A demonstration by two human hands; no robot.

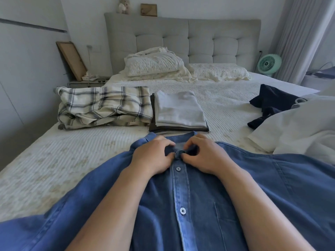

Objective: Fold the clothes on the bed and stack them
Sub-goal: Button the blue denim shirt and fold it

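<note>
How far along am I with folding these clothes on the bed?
Done: a neat folded stack sits mid-bed, pale grey on top. The plaid garment beside it looks only loosely folded. In hand: the left hand and right hand pinch the top button of the blue denim shirt, spread flat. Left: that shirt, the navy garment and white fabric at right.

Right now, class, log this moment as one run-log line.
step: buttoning | item: blue denim shirt flat on bed | left hand, right hand pinch top button | folded stack behind
</note>
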